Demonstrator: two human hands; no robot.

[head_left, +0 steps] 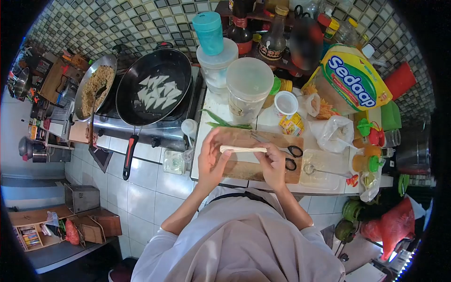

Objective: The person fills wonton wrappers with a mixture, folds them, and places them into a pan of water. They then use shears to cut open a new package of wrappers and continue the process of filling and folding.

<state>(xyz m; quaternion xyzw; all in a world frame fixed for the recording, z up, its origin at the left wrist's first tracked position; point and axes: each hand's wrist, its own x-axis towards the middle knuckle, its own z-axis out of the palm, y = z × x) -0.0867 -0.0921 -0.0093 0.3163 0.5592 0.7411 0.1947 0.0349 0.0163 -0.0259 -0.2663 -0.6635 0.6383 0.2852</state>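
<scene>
While both hands hover just above the wooden cutting board (pixel 244 170), they hold a pale, flat strip of pastry wrapper (pixel 243 149) stretched between them. The left hand (pixel 211 160) has its grip closed on the wrapper's left end, thumb on top and fingers curled beneath. The right hand (pixel 273 162) pinches the right end the same way, its fingers (pixel 266 152) folded over the edge. The wrapper sits level, raised slightly off the board, roughly over its middle.

On the board just to the right of the right hand lie black-handled scissors (pixel 292 156), close to the knuckles. Beyond the board, on the tiled surface (pixel 211 113), stand 2 clear plastic tubs: a frosted one (pixel 249 89) nearest the board and a taller stack (pixel 215 66) topped by a teal cup (pixel 208 32). A few green leaves (pixel 225 122) lie between the tubs and the board. To the right sits a big yellow Sedaap pack (pixel 353 82), and nearer, a shallow clear tray (pixel 324 171) with a spoon (pixel 324 172) in it.

On the stove to the left, a black frying pan (pixel 152 87) holds several pale triangles (pixel 157 90) in oil, well apart from the hands. Beside it a wok (pixel 94 87) is full of fried rice.
</scene>
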